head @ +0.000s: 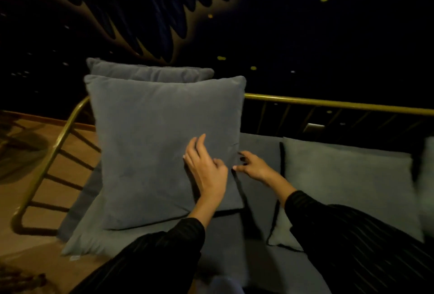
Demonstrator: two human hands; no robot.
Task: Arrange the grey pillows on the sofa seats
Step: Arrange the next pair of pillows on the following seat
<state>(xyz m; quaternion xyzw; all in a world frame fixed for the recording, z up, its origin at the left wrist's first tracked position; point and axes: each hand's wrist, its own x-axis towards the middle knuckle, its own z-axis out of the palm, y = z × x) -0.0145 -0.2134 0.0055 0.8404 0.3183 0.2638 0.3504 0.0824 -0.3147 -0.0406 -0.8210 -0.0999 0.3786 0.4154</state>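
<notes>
Two open hands, left [206, 167] and right [252, 165], touching one of three grey pillows [164, 143].

- Front grey pillow [162, 150]: upright at the sofa seat's [225, 242] left end, second pillow [150, 73] behind.
- Left hand [206, 167]: flat on its face.
- Right hand [252, 164]: fingers at its right edge.
- Lighter pillow [347, 188]: against the backrest rail [328, 103].

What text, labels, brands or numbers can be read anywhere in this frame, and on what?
None readable.
Small pale tag at the seat cushion's front corner: too small and blurred to read.
Front grey pillow, gold sofa rail, dark wall: no print visible.
</notes>
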